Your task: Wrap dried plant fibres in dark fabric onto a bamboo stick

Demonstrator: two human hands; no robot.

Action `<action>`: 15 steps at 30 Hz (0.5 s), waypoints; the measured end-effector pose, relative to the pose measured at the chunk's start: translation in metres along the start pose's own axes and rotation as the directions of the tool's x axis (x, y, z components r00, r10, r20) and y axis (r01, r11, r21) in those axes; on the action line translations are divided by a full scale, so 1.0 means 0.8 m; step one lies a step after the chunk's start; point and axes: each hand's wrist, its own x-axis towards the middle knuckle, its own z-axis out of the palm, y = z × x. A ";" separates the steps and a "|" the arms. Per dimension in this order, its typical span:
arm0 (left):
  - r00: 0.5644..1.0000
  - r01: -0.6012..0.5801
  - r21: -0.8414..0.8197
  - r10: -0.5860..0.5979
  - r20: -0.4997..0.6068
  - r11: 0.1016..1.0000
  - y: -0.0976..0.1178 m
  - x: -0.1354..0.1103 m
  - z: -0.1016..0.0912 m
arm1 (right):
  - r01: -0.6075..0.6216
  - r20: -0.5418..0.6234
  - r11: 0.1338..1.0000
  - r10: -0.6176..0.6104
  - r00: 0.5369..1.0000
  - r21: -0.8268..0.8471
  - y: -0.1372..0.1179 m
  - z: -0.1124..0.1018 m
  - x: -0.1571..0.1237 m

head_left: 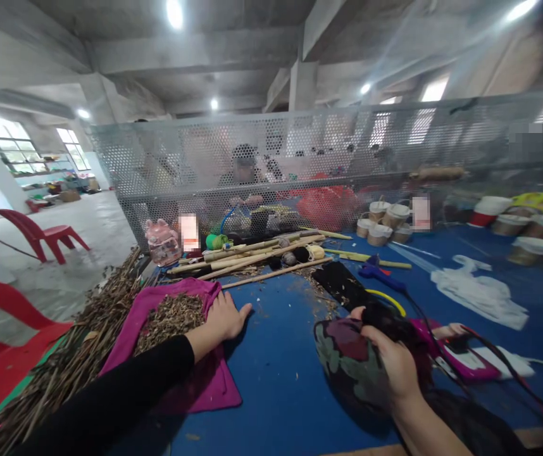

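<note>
My left hand (224,316) rests on the right edge of a magenta cloth (207,387), palm down, its thumb stretched out to the right over the blue tabletop. Dry, brown leafy plant bits (171,320) are heaped on this cloth, just left of the fingers. My right hand (395,364) is closed on a rounded camouflage cloth bundle (354,364), its thumb on top. Whether anything is inside the bundle is hidden. A black cloth (340,284) and a yellow curved strip (388,301) lie just beyond it.
Dry stalks (76,342) are piled along the left edge. Bamboo sticks (252,253) and yarn balls lie ahead, before a perforated metal screen (205,152). A blue glue gun (380,273), a white plastic bag (480,291), several tubs (378,233) and cables occupy the right side.
</note>
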 end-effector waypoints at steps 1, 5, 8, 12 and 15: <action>0.999 -0.024 0.003 0.024 -0.023 1.000 0.005 0.000 0.001 | 0.003 -0.009 1.000 -0.004 1.000 -0.011 -0.002 0.000 -0.001; 0.947 -0.320 -0.020 0.320 -0.021 0.947 0.033 0.011 0.010 | 0.004 -0.022 0.999 -0.005 1.000 -0.049 0.006 0.002 -0.002; 0.958 -0.287 -0.058 0.287 -0.001 0.956 0.041 0.045 0.012 | 0.052 -0.053 0.995 -0.056 0.997 -0.080 0.021 0.002 -0.007; 0.980 -0.197 -0.072 0.196 -0.013 0.978 0.040 0.084 0.011 | 0.078 -0.078 0.986 -0.090 0.993 -0.149 0.034 -0.005 -0.011; 0.989 -0.130 -0.084 0.123 -0.077 0.988 0.054 0.081 0.019 | 0.079 -0.068 0.981 -0.092 0.993 -0.178 0.036 -0.009 -0.007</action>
